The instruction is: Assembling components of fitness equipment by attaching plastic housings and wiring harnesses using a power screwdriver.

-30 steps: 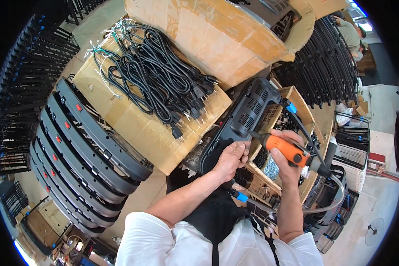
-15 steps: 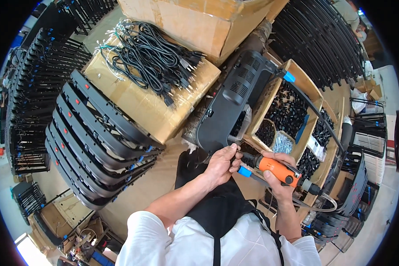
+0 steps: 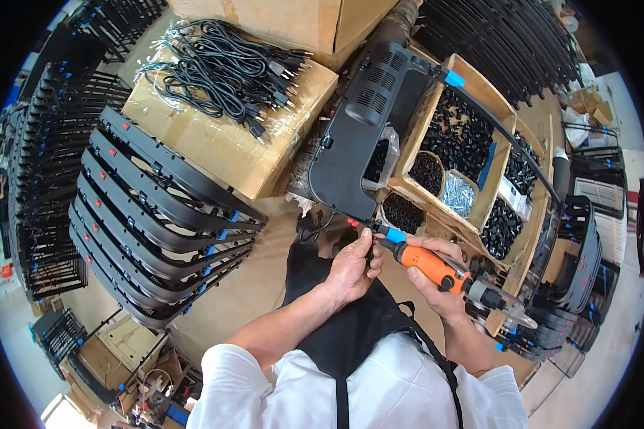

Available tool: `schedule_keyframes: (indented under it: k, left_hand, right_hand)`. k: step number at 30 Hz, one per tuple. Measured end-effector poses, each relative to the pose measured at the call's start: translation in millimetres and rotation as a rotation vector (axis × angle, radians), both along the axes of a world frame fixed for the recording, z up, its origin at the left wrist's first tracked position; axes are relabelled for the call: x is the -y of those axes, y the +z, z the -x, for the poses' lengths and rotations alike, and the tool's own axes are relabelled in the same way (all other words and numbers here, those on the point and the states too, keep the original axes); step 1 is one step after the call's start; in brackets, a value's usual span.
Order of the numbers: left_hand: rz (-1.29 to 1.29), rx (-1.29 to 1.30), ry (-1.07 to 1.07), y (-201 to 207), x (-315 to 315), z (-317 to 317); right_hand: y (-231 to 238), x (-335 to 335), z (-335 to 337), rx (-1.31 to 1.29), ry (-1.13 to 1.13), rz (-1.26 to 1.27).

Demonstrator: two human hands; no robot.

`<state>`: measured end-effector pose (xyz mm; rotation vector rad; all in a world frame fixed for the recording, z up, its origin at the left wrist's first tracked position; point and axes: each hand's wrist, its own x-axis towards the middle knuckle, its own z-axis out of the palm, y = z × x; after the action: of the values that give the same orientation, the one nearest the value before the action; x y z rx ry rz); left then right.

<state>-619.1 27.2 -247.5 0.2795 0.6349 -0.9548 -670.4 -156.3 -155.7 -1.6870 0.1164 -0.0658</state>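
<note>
My right hand (image 3: 442, 289) is wrapped round an orange and black power screwdriver (image 3: 431, 266), its nose pointing left toward my other hand. My left hand (image 3: 352, 270) is closed in a pinch at the driver's tip; whatever lies between the fingers is too small to make out. Just beyond both hands is a black plastic housing (image 3: 329, 168) with a vented raised block. A small red part (image 3: 353, 222) shows at its near end, and a blue clip (image 3: 394, 234) sits on the dark bar beside it.
To the right, a wooden box (image 3: 406, 171) holds many small black parts and silver screws (image 3: 458, 194). Black power cords (image 3: 222, 79) lie on a cardboard box (image 3: 186, 146) at far left. Stacked black curved frames (image 3: 150, 222) stand left. A large carton (image 3: 279, 21) is at the back.
Both hands and the screwdriver have shifted nearer to me relative to the housing. The blue clip now shows beyond the driver's nose, and the red part has come into sight.
</note>
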Motion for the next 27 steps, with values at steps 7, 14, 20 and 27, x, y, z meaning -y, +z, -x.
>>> schedule_keyframes:
  k: [7, 14, 20, 27]
  left_hand:
    - [-0.182, 0.155, -0.213, -11, -24, 2]
    - [-0.258, 0.307, -0.317, -28, -53, -15]
    - [-0.420, 0.382, -0.340, -37, -61, -26]
    - [-0.273, 0.361, -0.278, -30, -63, -32]
  right_hand:
    - [-4, -21, -19, -0.057, -0.081, 0.128]
    - [-5, -33, -44, -0.139, -0.099, 0.155]
    - [13, -40, -66, -0.216, 0.139, 0.353]
    - [4, -43, -66, -0.154, 0.230, 0.469]
